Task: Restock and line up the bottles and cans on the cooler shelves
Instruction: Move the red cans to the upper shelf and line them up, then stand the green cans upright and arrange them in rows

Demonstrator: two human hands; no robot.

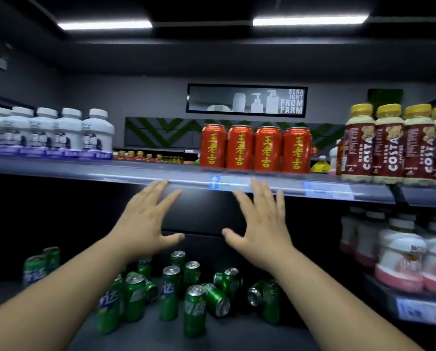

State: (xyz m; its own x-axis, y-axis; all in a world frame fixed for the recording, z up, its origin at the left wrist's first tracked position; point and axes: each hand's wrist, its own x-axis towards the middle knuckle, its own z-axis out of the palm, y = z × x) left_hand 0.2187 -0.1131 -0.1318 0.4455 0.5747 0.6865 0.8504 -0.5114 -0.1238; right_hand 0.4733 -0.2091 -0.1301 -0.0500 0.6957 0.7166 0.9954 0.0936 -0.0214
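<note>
Several red cans (255, 149) stand in a neat row on the upper shelf (136, 173), right of centre. On the lower shelf (141, 333) several green cans (170, 292) are scattered, some upright and some lying on their sides. My left hand (146, 221) and my right hand (261, 224) are both raised in front of the upper shelf's front edge, fingers spread, holding nothing. They hover above the green cans and below the red ones, touching neither.
White bottles (67, 130) line the upper shelf at the left. Costa coffee bottles with yellow caps (389, 145) stand at the right. Pink-and-white bottles (399, 257) fill the lower right shelf. A gap on the upper shelf lies between the white bottles and the red cans.
</note>
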